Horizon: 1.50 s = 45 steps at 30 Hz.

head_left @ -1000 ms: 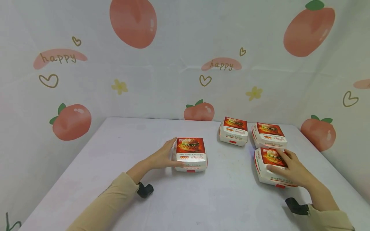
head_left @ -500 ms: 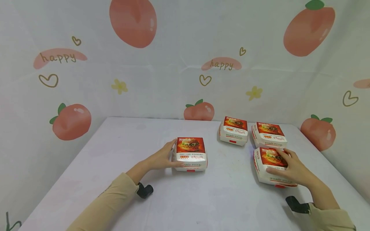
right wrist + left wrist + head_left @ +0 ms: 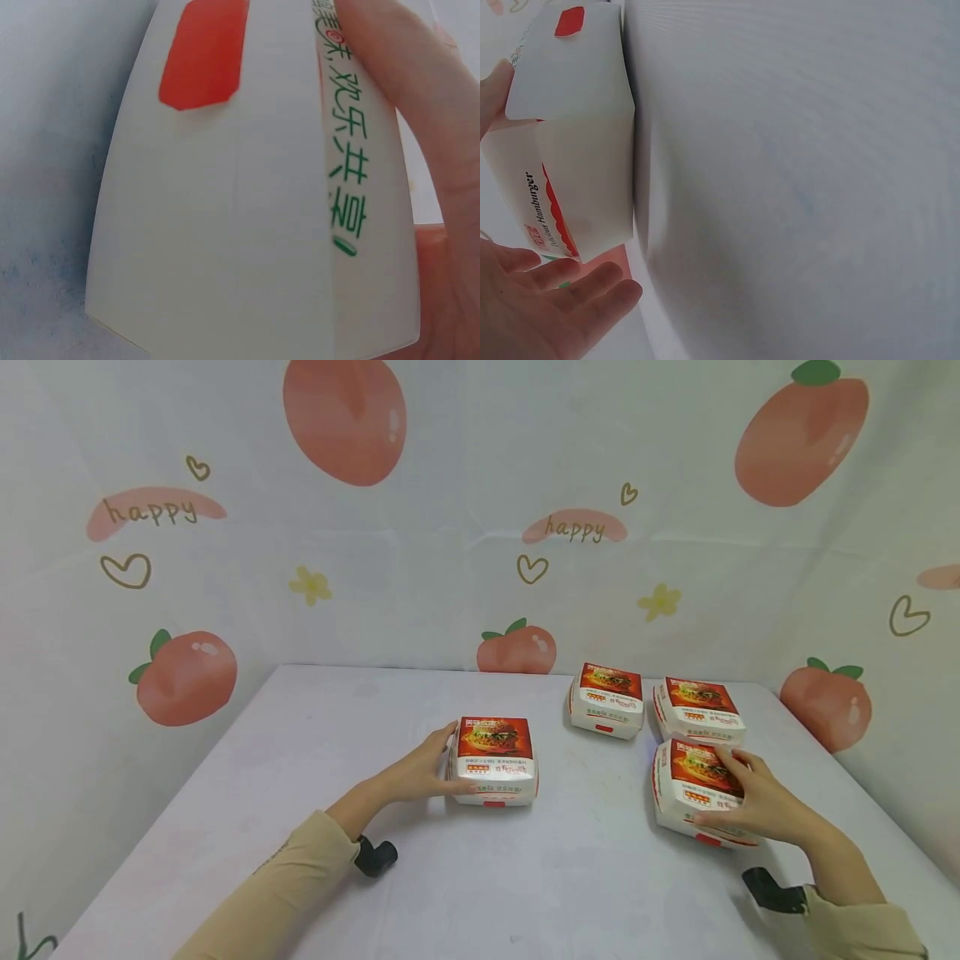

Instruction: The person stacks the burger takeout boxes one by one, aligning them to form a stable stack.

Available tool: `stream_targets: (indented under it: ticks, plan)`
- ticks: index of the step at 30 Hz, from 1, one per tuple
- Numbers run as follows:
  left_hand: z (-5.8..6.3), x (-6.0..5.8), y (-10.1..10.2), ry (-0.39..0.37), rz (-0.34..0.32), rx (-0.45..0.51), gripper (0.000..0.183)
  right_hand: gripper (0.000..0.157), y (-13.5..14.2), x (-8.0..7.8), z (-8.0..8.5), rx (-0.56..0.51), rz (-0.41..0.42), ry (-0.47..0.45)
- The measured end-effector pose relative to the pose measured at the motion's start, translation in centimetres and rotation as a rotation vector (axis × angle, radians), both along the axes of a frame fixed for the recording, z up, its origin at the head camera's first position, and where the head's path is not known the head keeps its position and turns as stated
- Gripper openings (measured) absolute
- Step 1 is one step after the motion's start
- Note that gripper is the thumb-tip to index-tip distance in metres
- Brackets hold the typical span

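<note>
In the head view, my left hand (image 3: 412, 772) spans the left side of a white hamburger box (image 3: 495, 781) with a red burger picture on its lid. Its thumb lies along the front face and a finger reaches the far left corner; the left wrist view shows the other fingers extended by the printed side. Over to the right, my right hand (image 3: 765, 802) grips a second hamburger box (image 3: 686, 806), thumb across the front and fingers over the right of the lid. That box sits slightly turned. The right wrist view shows its white front and red tab close up.
Two more hamburger boxes stand behind on the right: one near the back edge (image 3: 606, 714), another farther right (image 3: 701, 718), close behind the right-hand box. A white-covered table (image 3: 525, 885) bears everything. A printed cloth backdrop (image 3: 420, 543) rises behind it.
The box in my right hand has turned a little and shifted slightly left and away from me. My left hand and its box have stayed almost still.
</note>
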State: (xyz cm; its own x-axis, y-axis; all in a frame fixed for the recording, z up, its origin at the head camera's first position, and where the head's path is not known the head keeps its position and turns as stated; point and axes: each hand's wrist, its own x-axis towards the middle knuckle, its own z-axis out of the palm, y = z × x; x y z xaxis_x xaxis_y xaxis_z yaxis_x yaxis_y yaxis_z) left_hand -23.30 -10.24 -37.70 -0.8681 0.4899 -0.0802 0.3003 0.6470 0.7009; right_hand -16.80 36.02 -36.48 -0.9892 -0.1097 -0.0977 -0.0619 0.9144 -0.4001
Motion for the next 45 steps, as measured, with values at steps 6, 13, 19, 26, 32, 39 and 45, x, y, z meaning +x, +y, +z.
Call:
stream_targets:
  ticks: [6,13,19,26,32,39,45]
  plan:
    - [-0.1,0.1,0.0,-0.008,0.002,0.001,0.107,0.112,-0.4,0.1,0.5,0.008,0.010,0.038]
    - [-0.3,-0.1,0.0,-0.006,0.001,0.007,0.106,0.114,-1.2,-0.2,1.6,0.017,0.015,0.068]
    - [-0.4,-0.1,-0.1,-0.010,-0.003,0.013,0.106,0.114,-2.3,-0.6,2.6,0.030,0.029,0.091]
    - [-0.4,0.0,-0.1,-0.025,0.004,0.005,0.108,0.114,-3.8,-0.8,4.1,0.024,0.065,0.144]
    - [-0.3,0.0,-0.1,-0.021,-0.002,0.001,0.107,0.115,-4.8,-1.1,5.0,0.041,0.087,0.164]
    - [-0.3,0.0,-0.1,-0.023,-0.006,-0.006,0.106,0.115,-6.1,-1.6,5.8,0.068,0.097,0.190]
    - [-0.1,0.1,-0.1,-0.023,-0.005,-0.011,0.106,0.112,-7.3,-2.0,6.3,0.067,0.115,0.225]
